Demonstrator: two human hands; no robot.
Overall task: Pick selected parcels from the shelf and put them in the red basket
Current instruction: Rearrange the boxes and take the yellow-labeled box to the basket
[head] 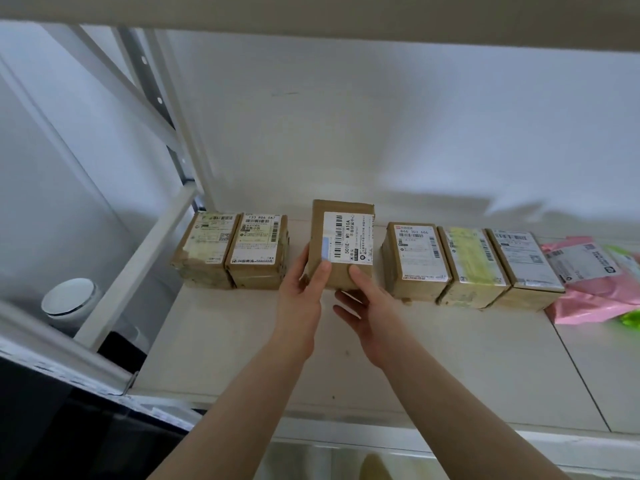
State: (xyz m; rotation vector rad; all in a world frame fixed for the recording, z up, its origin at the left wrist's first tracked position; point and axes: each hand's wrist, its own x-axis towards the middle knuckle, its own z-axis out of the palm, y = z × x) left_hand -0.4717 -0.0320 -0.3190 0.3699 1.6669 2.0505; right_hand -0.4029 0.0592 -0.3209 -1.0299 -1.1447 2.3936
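Holding a brown cardboard parcel (341, 242) between them, both hands are raised over the shelf board (433, 362). The left hand (303, 291) grips the parcel's left edge, thumb laid on the front face at the lower corner of the white label. The right hand (369, 308) supports the parcel from below, thumb pressed on the lower front face and fingers curled under the base. The parcel stands tilted upright with its label facing the camera, in a gap in the row of parcels.

Row layout on the pale shelf board, taken from the held parcel:
- At 9 o'clock: two brown boxes (232, 252) touching side by side, labels up.
- At 3 o'clock: three brown boxes (464, 261) packed against each other, labels up.
- Further toward 3 o'clock: a pink mailing bag (588, 296), just beside the last box, with a green bag (628, 318) at the frame edge.

All parcels sit toward the rear of the board; the front half is bare, with one seam line running front to back at the right. A white wall (381, 116) closes the rear. A white metal upright (166, 109) with punched holes and a diagonal brace stands at 10 o'clock. The underside of an upper shelf (311, 12) spans 12 o'clock. At 8 o'clock, below shelf level, a white round-lidded bin (69, 301) stands on the floor.
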